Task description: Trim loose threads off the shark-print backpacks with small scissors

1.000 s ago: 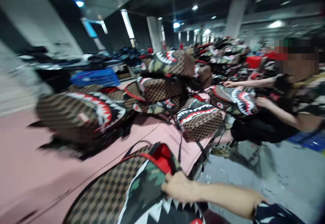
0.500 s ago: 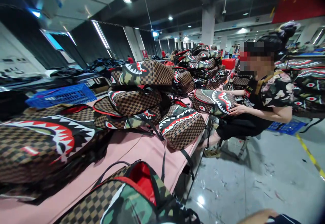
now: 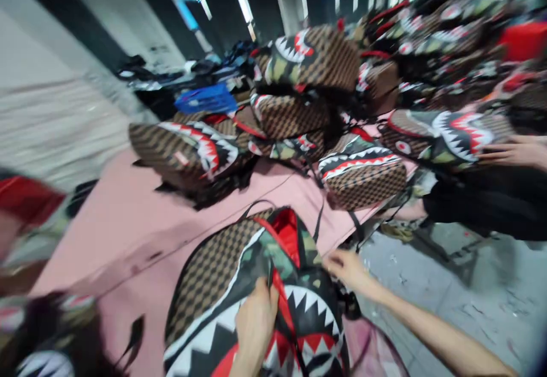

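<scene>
A backpack point(image 3: 217, 269) with a brown checked and camouflage print and a shark-mouth design lies in front of me, its red-lined top opening gaping. Over its front panel, my left hand point(image 3: 256, 317) is closed, with a slim dark object point(image 3: 270, 273) sticking up between thumb and fingers. That object is too blurred to name. My right hand point(image 3: 349, 271) is at the bag's upper right edge, its fingers curled in. Whether those fingers grip the edge or a strap cannot be made out.
Similar backpacks point(image 3: 307, 58) are stacked across the pink table point(image 3: 115, 217), one of them close at lower left. A co-worker's hand point(image 3: 519, 152) rests on another backpack at right. A blue crate point(image 3: 205, 99) stands behind. Grey floor point(image 3: 453, 286) lies beyond the table edge.
The view has swung left and down, so the near backpack shows more fully. Both my hands have come into view at it; earlier only part of a forearm showed at lower right.
</scene>
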### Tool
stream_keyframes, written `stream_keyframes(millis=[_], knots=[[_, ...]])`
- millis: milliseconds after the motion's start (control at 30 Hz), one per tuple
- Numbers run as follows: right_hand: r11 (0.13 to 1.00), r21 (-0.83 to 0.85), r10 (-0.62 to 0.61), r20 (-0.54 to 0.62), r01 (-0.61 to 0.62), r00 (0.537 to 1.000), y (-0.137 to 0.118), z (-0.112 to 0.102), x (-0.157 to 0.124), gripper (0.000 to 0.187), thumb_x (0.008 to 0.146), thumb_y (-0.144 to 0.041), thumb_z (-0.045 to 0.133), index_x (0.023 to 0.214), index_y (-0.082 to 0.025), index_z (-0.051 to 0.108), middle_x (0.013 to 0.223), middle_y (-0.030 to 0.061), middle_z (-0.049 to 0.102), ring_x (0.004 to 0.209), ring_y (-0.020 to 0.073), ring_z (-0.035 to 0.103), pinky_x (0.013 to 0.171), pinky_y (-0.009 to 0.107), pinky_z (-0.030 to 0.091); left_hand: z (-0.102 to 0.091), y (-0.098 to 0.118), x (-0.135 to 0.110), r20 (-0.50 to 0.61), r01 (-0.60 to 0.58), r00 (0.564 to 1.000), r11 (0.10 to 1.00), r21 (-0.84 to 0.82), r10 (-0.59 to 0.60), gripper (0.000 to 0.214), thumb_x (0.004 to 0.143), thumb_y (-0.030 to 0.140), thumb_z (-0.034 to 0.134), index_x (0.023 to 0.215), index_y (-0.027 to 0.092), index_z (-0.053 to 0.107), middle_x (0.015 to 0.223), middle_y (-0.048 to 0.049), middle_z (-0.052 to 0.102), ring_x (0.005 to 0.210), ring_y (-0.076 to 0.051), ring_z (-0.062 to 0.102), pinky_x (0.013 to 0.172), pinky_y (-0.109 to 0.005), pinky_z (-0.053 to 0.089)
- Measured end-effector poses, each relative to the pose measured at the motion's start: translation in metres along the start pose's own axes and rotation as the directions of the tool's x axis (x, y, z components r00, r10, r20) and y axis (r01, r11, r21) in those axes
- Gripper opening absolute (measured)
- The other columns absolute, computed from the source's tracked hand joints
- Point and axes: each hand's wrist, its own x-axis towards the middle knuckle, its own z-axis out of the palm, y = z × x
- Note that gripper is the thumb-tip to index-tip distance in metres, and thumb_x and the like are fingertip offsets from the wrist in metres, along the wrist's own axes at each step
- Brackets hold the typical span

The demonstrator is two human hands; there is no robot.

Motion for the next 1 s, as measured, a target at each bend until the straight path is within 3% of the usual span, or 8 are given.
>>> stream_keyframes(millis=[67, 233, 400, 467, 533, 600, 733, 1000], knots=[[0.986, -0.117, 0.115, -0.049, -0.120, 0.992, 0.021, 0.004, 0.040, 0.039, 0.091, -0.033, 0.042, 0.121, -0.012, 0.053, 0.106, 0.0137, 0.063, 0.096, 0.0280, 0.060, 0.081, 0.041, 0.047, -0.002, -0.005, -0.004, 0.001, 0.087, 0.996, 0.995, 0.052, -0.087, 0.035, 0.089, 0.030, 0.034, 0.107, 0.016, 0.061, 0.067, -0.0099, 0.068, 0.066, -0.026, 0.067, 0.060, -0.034, 0.048], [0.911, -0.386, 0.131, -0.070, -0.148, 0.989, 0.058, 0.019, 0.115, 0.044, 0.088, -0.020, 0.038, 0.131, -0.010, 0.041, 0.119, 0.0175, 0.056, 0.103, 0.0267, 0.057, 0.084, 0.039, 0.046, -0.004, -0.010, -0.014, -0.175, 0.141, 0.975, 0.990, -0.001, -0.139, 0.030, 0.085, 0.021, 0.045, 0.109, 0.015, 0.063, 0.074, -0.0074, 0.071, 0.067, -0.020, 0.068, 0.061, -0.025, 0.046], [0.886, -0.460, -0.157, -0.198, 0.049, 0.968, 0.028, 0.027, 0.111, 0.044, 0.087, -0.025, 0.043, 0.130, -0.013, 0.046, 0.133, 0.0192, 0.045, 0.124, 0.0373, 0.037, 0.092, 0.058, 0.036, 0.006, -0.013, -0.003, -0.271, 0.093, 0.958, 0.995, -0.029, -0.098, 0.024, 0.082, 0.016, 0.049, 0.097, 0.018, 0.068, 0.068, -0.0037, 0.071, 0.061, -0.016, 0.066, 0.054, -0.022, 0.042], [0.814, -0.436, -0.489, -0.158, 0.383, 0.858, -0.001, 0.033, 0.088, 0.039, 0.089, -0.027, 0.041, 0.126, -0.016, 0.050, 0.132, 0.0140, 0.049, 0.129, 0.0303, 0.034, 0.100, 0.053, 0.032, 0.009, -0.014, 0.002, -0.272, 0.084, 0.958, 0.996, -0.037, -0.091, 0.024, 0.082, 0.015, 0.048, 0.095, 0.018, 0.068, 0.066, -0.0030, 0.070, 0.060, -0.016, 0.066, 0.053, -0.022, 0.041], [0.585, -0.320, -0.760, 0.106, 0.745, 0.642, -0.028, 0.046, 0.064, 0.035, 0.090, -0.027, 0.043, 0.122, -0.020, 0.055, 0.128, 0.0081, 0.055, 0.128, 0.0232, 0.037, 0.106, 0.047, 0.028, 0.007, -0.016, 0.002, -0.281, 0.069, 0.956, 0.996, -0.059, -0.083, 0.024, 0.082, 0.015, 0.047, 0.096, 0.017, 0.067, 0.068, -0.0034, 0.070, 0.061, -0.017, 0.066, 0.054, -0.022, 0.042], [0.493, -0.273, -0.806, 0.216, 0.826, 0.552, -0.047, 0.061, 0.050, 0.030, 0.091, -0.027, 0.044, 0.115, -0.021, 0.060, 0.125, 0.0046, 0.058, 0.126, 0.0214, 0.042, 0.108, 0.045, 0.028, 0.002, -0.020, -0.005, -0.309, 0.067, 0.947, 0.994, -0.084, -0.090, 0.025, 0.082, 0.014, 0.046, 0.097, 0.016, 0.067, 0.071, -0.0047, 0.071, 0.064, -0.017, 0.067, 0.056, -0.023, 0.044], [0.518, -0.306, -0.773, 0.231, 0.799, 0.590, -0.053, 0.080, 0.050, 0.030, 0.092, -0.020, 0.039, 0.112, -0.022, 0.062, 0.123, 0.0023, 0.060, 0.124, 0.0197, 0.045, 0.109, 0.047, 0.025, -0.007, -0.034, -0.025, -0.331, 0.107, 0.931, 0.982, -0.154, -0.154, 0.028, 0.085, 0.017, 0.042, 0.101, 0.018, 0.065, 0.077, -0.0041, 0.072, 0.068, -0.015, 0.067, 0.064, -0.022, 0.046], [0.569, -0.244, -0.718, 0.316, 0.785, 0.620, -0.062, 0.072, 0.041, 0.040, 0.084, -0.004, 0.039, 0.116, -0.016, 0.060, 0.130, 0.0071, 0.054, 0.130, 0.0250, 0.037, 0.107, 0.053, 0.027, 0.002, -0.042, -0.026, -0.250, 0.110, 0.956, 0.979, -0.172, -0.152, 0.033, 0.086, 0.021, 0.040, 0.110, 0.017, 0.062, 0.090, -0.0075, 0.072, 0.082, -0.018, 0.067, 0.072, -0.026, 0.050]])
